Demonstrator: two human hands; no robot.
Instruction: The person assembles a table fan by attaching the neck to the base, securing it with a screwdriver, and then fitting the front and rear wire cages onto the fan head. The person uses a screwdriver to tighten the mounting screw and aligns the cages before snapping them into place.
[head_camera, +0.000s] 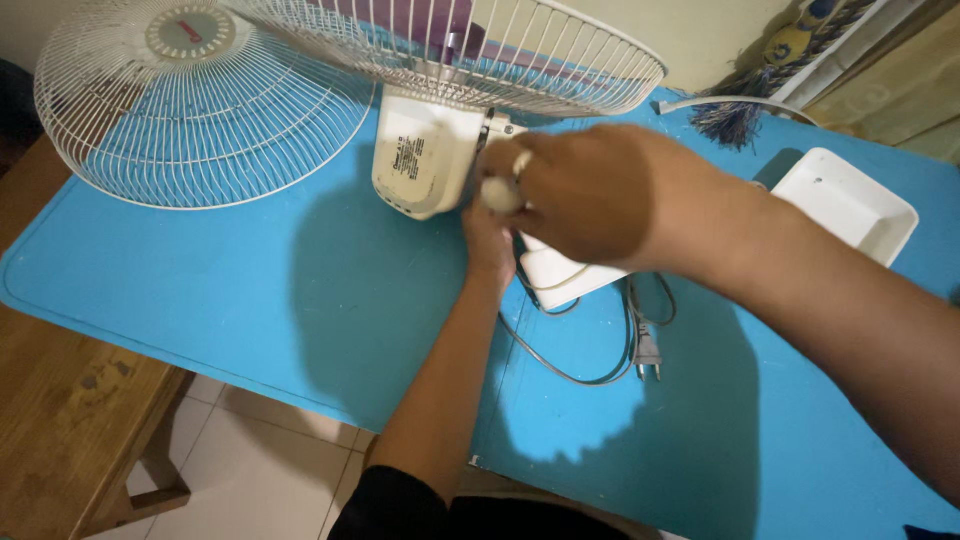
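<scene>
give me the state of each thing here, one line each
front grille: detached, lying flat on the blue table
rear grille: on the fan, tilted
motor housing: resting on the table, on its side
power plug: unplugged, cord loose
white tray: lying on the table
right hand: fingers closed on a white knob
left hand: under the right, grip hidden

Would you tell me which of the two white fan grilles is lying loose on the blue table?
The front grille at the far left lies flat on the blue table; the rear grille is mounted on the motor housing beside both hands.
</scene>
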